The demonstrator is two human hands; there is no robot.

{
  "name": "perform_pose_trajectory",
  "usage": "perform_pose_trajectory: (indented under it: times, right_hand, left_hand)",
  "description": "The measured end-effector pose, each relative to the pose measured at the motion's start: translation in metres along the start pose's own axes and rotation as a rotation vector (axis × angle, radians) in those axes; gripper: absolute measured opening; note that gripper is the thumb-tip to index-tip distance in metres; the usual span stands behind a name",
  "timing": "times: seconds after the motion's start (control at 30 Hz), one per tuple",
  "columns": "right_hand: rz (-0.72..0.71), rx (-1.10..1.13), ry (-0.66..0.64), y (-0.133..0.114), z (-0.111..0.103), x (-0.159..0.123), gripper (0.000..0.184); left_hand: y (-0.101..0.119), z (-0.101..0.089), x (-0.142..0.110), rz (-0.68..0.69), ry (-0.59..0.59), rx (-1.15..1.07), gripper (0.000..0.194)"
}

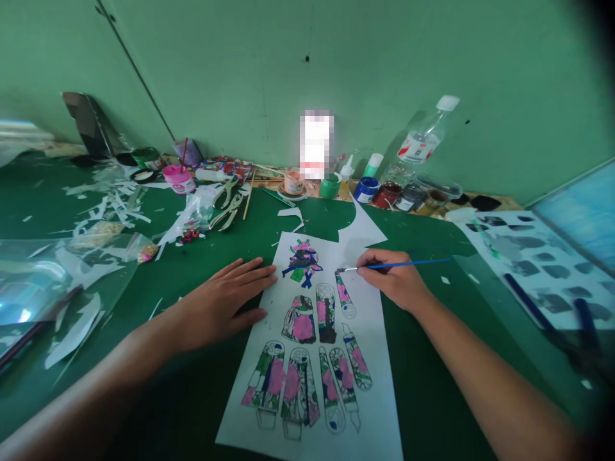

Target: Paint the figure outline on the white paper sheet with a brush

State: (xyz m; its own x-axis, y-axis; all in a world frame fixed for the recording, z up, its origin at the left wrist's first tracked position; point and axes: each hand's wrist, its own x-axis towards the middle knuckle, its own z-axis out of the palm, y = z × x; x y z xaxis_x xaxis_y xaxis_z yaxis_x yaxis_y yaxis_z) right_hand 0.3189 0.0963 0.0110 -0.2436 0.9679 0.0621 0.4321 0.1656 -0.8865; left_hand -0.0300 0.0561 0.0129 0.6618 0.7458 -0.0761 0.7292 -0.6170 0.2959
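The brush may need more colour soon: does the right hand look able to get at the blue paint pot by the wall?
Probably yes: the right hand has bare green table between it and the blue paint pot.

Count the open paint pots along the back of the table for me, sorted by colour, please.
Pink pot: 1
Peach pot: 1
Green pot: 1
Blue pot: 1
Dark red pot: 1
Grey-black pot: 1
Total: 6
The paint in further jars to the right is too dim to tell.
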Motion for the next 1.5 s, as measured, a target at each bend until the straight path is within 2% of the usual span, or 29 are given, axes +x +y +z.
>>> perform_pose_trajectory:
  times: [0.3, 0.53, 0.8, 1.5]
  right_hand:
    - [-0.018, -0.018, -0.007, 0.0019, 0.0002, 0.0, 0.006]
    - [-0.046, -0.024, -0.018, -0.0009, -0.0001, -0.0003, 0.006]
    - [-0.01, -0.018, 0.012, -0.0005, 0.0003, -0.0002, 0.006]
    - [0.0, -0.008, -0.002, -0.0005, -0.0004, 0.0, 0.007]
  left_hand:
    - [-0.0001, -0.0002, -0.0004, -0.009, -0.02, 0.017, 0.061]
    - [-0.0022, 0.0021, -0.0015, 0.003, 0.007, 0.001, 0.061]
    - [-0.0016, 0.0014, -0.0016, -0.003, -0.025, 0.033, 0.062]
    - [-0.0049, 0.0045, -0.0019, 0.01, -0.009, 0.053, 0.063]
